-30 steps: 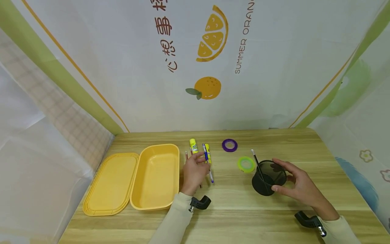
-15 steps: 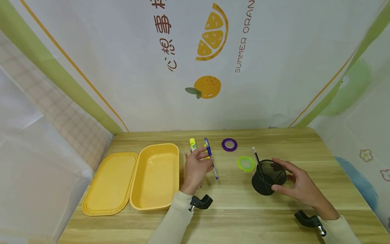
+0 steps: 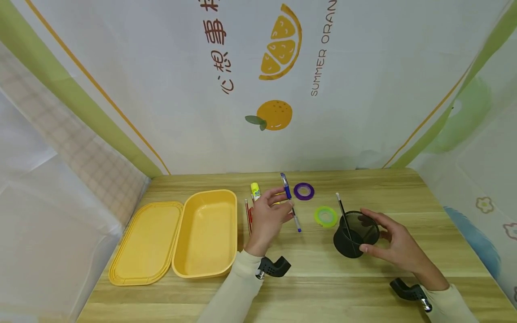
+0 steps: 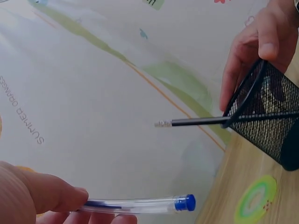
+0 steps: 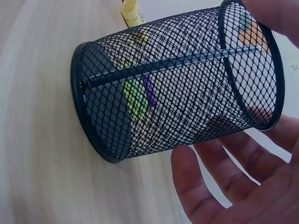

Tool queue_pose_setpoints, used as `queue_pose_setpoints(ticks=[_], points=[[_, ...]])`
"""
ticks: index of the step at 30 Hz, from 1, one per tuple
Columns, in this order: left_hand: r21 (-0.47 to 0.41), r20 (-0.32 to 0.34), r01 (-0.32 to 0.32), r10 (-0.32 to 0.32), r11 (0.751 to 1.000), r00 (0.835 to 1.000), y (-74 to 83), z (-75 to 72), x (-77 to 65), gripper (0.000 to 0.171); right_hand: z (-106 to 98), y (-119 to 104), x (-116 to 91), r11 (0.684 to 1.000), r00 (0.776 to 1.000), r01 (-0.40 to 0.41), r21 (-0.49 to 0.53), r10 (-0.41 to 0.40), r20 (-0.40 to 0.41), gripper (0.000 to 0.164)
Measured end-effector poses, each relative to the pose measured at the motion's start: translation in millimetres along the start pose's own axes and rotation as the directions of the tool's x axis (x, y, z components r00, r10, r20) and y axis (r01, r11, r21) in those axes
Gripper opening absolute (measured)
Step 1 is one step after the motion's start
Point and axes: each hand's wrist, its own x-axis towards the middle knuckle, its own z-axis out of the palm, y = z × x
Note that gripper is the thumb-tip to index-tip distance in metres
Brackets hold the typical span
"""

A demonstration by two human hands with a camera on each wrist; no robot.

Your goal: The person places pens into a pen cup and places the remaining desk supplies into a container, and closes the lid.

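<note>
My left hand [image 3: 267, 220] pinches a clear-barrelled pen [image 4: 140, 205] with a blue cap and blue end plug, held above the table between thumb and fingers. On the right, my right hand [image 3: 397, 244] grips the rim of a black mesh pen holder [image 3: 346, 247], thumb on the near side and fingers on the far side. A black pencil [image 3: 342, 210] leans inside the holder, its eraser end sticking out over the rim. In the right wrist view, the pencil's lower end shows through the mesh near the base.
A yellow bin [image 3: 206, 237] and its lid [image 3: 147, 242] lie at left. Behind my left hand are a yellow glue stick [image 3: 255, 190] and red pencils [image 3: 247, 215], partly hidden. A purple tape roll [image 3: 304, 191] and a green tape roll [image 3: 325, 216] lie between the hands.
My left hand has lifted the pen and moved it rightward, away from the glue sticks and pencils. The right hand and the pen holder have stayed nearly still.
</note>
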Motion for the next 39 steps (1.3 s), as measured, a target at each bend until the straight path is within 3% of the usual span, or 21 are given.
queue_pose_setpoints(ticks=[9, 25, 39], points=[[-0.066, 0.086, -0.001, 0.007, 0.998, 0.996, 9.8, 22.8, 1.5, 0.041, 0, 1, -1, 1.0, 1.0, 0.002, -0.002, -0.002, -0.006, 0.089], [-0.169, 0.143, -0.001, 0.026, 0.986, 0.989, -0.2, 54.0, 1.4, 0.042, 1, 2, -1, 0.999, 1.0, -0.027, -0.018, 0.026, -0.003, 0.089], [-0.151, 0.18, -0.016, 0.043, 0.988, 0.983, -12.2, 79.3, -1.1, 0.036, 1, -1, -2, 0.999, 0.999, -0.034, -0.011, 0.034, -0.009, 0.088]])
